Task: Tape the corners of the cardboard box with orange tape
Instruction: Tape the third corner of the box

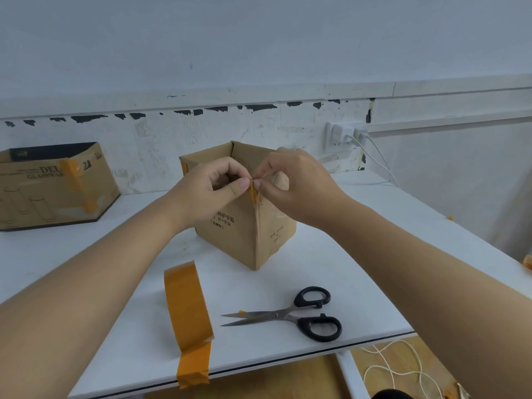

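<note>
Open-topped brown cardboard box (printed black text) is stood upright; orange tape strip at its near top corner is pinched by left hand and right hand.

Second box cut off at left edge; hands hide box rim

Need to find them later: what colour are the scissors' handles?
Black, on the steel-bladed scissors lying on the white table; head view.
</note>
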`<state>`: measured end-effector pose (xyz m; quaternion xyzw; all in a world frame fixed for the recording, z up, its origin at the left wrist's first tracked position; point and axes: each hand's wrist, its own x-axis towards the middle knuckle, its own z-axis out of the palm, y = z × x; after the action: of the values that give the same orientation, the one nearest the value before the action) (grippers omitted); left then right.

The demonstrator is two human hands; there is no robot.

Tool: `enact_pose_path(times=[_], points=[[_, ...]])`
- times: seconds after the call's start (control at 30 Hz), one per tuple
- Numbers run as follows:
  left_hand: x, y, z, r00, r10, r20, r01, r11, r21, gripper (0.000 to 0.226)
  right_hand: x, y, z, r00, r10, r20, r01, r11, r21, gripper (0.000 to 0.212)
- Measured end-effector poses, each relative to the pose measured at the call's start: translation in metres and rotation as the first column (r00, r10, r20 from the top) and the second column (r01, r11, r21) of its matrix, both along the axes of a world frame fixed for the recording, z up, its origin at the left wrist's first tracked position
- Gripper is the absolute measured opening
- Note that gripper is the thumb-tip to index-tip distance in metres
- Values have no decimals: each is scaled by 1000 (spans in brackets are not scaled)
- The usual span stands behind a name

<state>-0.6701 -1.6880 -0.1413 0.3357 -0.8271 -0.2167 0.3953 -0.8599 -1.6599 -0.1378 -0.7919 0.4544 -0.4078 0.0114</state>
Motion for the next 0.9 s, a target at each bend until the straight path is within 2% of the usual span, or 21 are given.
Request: enact_pose_path(times=[0.1, 0.2, 0.37, 0.73, 0.9], points=[[3, -1, -5, 1000, 4, 25, -4, 1000, 21, 23, -1, 1, -3, 1000, 2, -10, -3, 1000, -20, 13], [3, -1, -9, 998, 37, 51, -35, 999, -37, 36, -1, 3, -8, 999, 2, -47, -4, 999, -52, 21], [4, 1, -11, 996, 61, 62, -55, 995, -89, 40, -1, 4, -13, 994, -29, -107, 21, 997, -75, 35], [4, 0, -11, 997, 47, 63, -42, 996, -72, 33, 0, 4, -11, 995, -26, -93, 20, 998, -58, 27], [2, -2, -10, 993, 73, 95, -64, 994, -90, 37, 4, 6, -9, 995, -46, -91, 39, 996, -77, 24]])
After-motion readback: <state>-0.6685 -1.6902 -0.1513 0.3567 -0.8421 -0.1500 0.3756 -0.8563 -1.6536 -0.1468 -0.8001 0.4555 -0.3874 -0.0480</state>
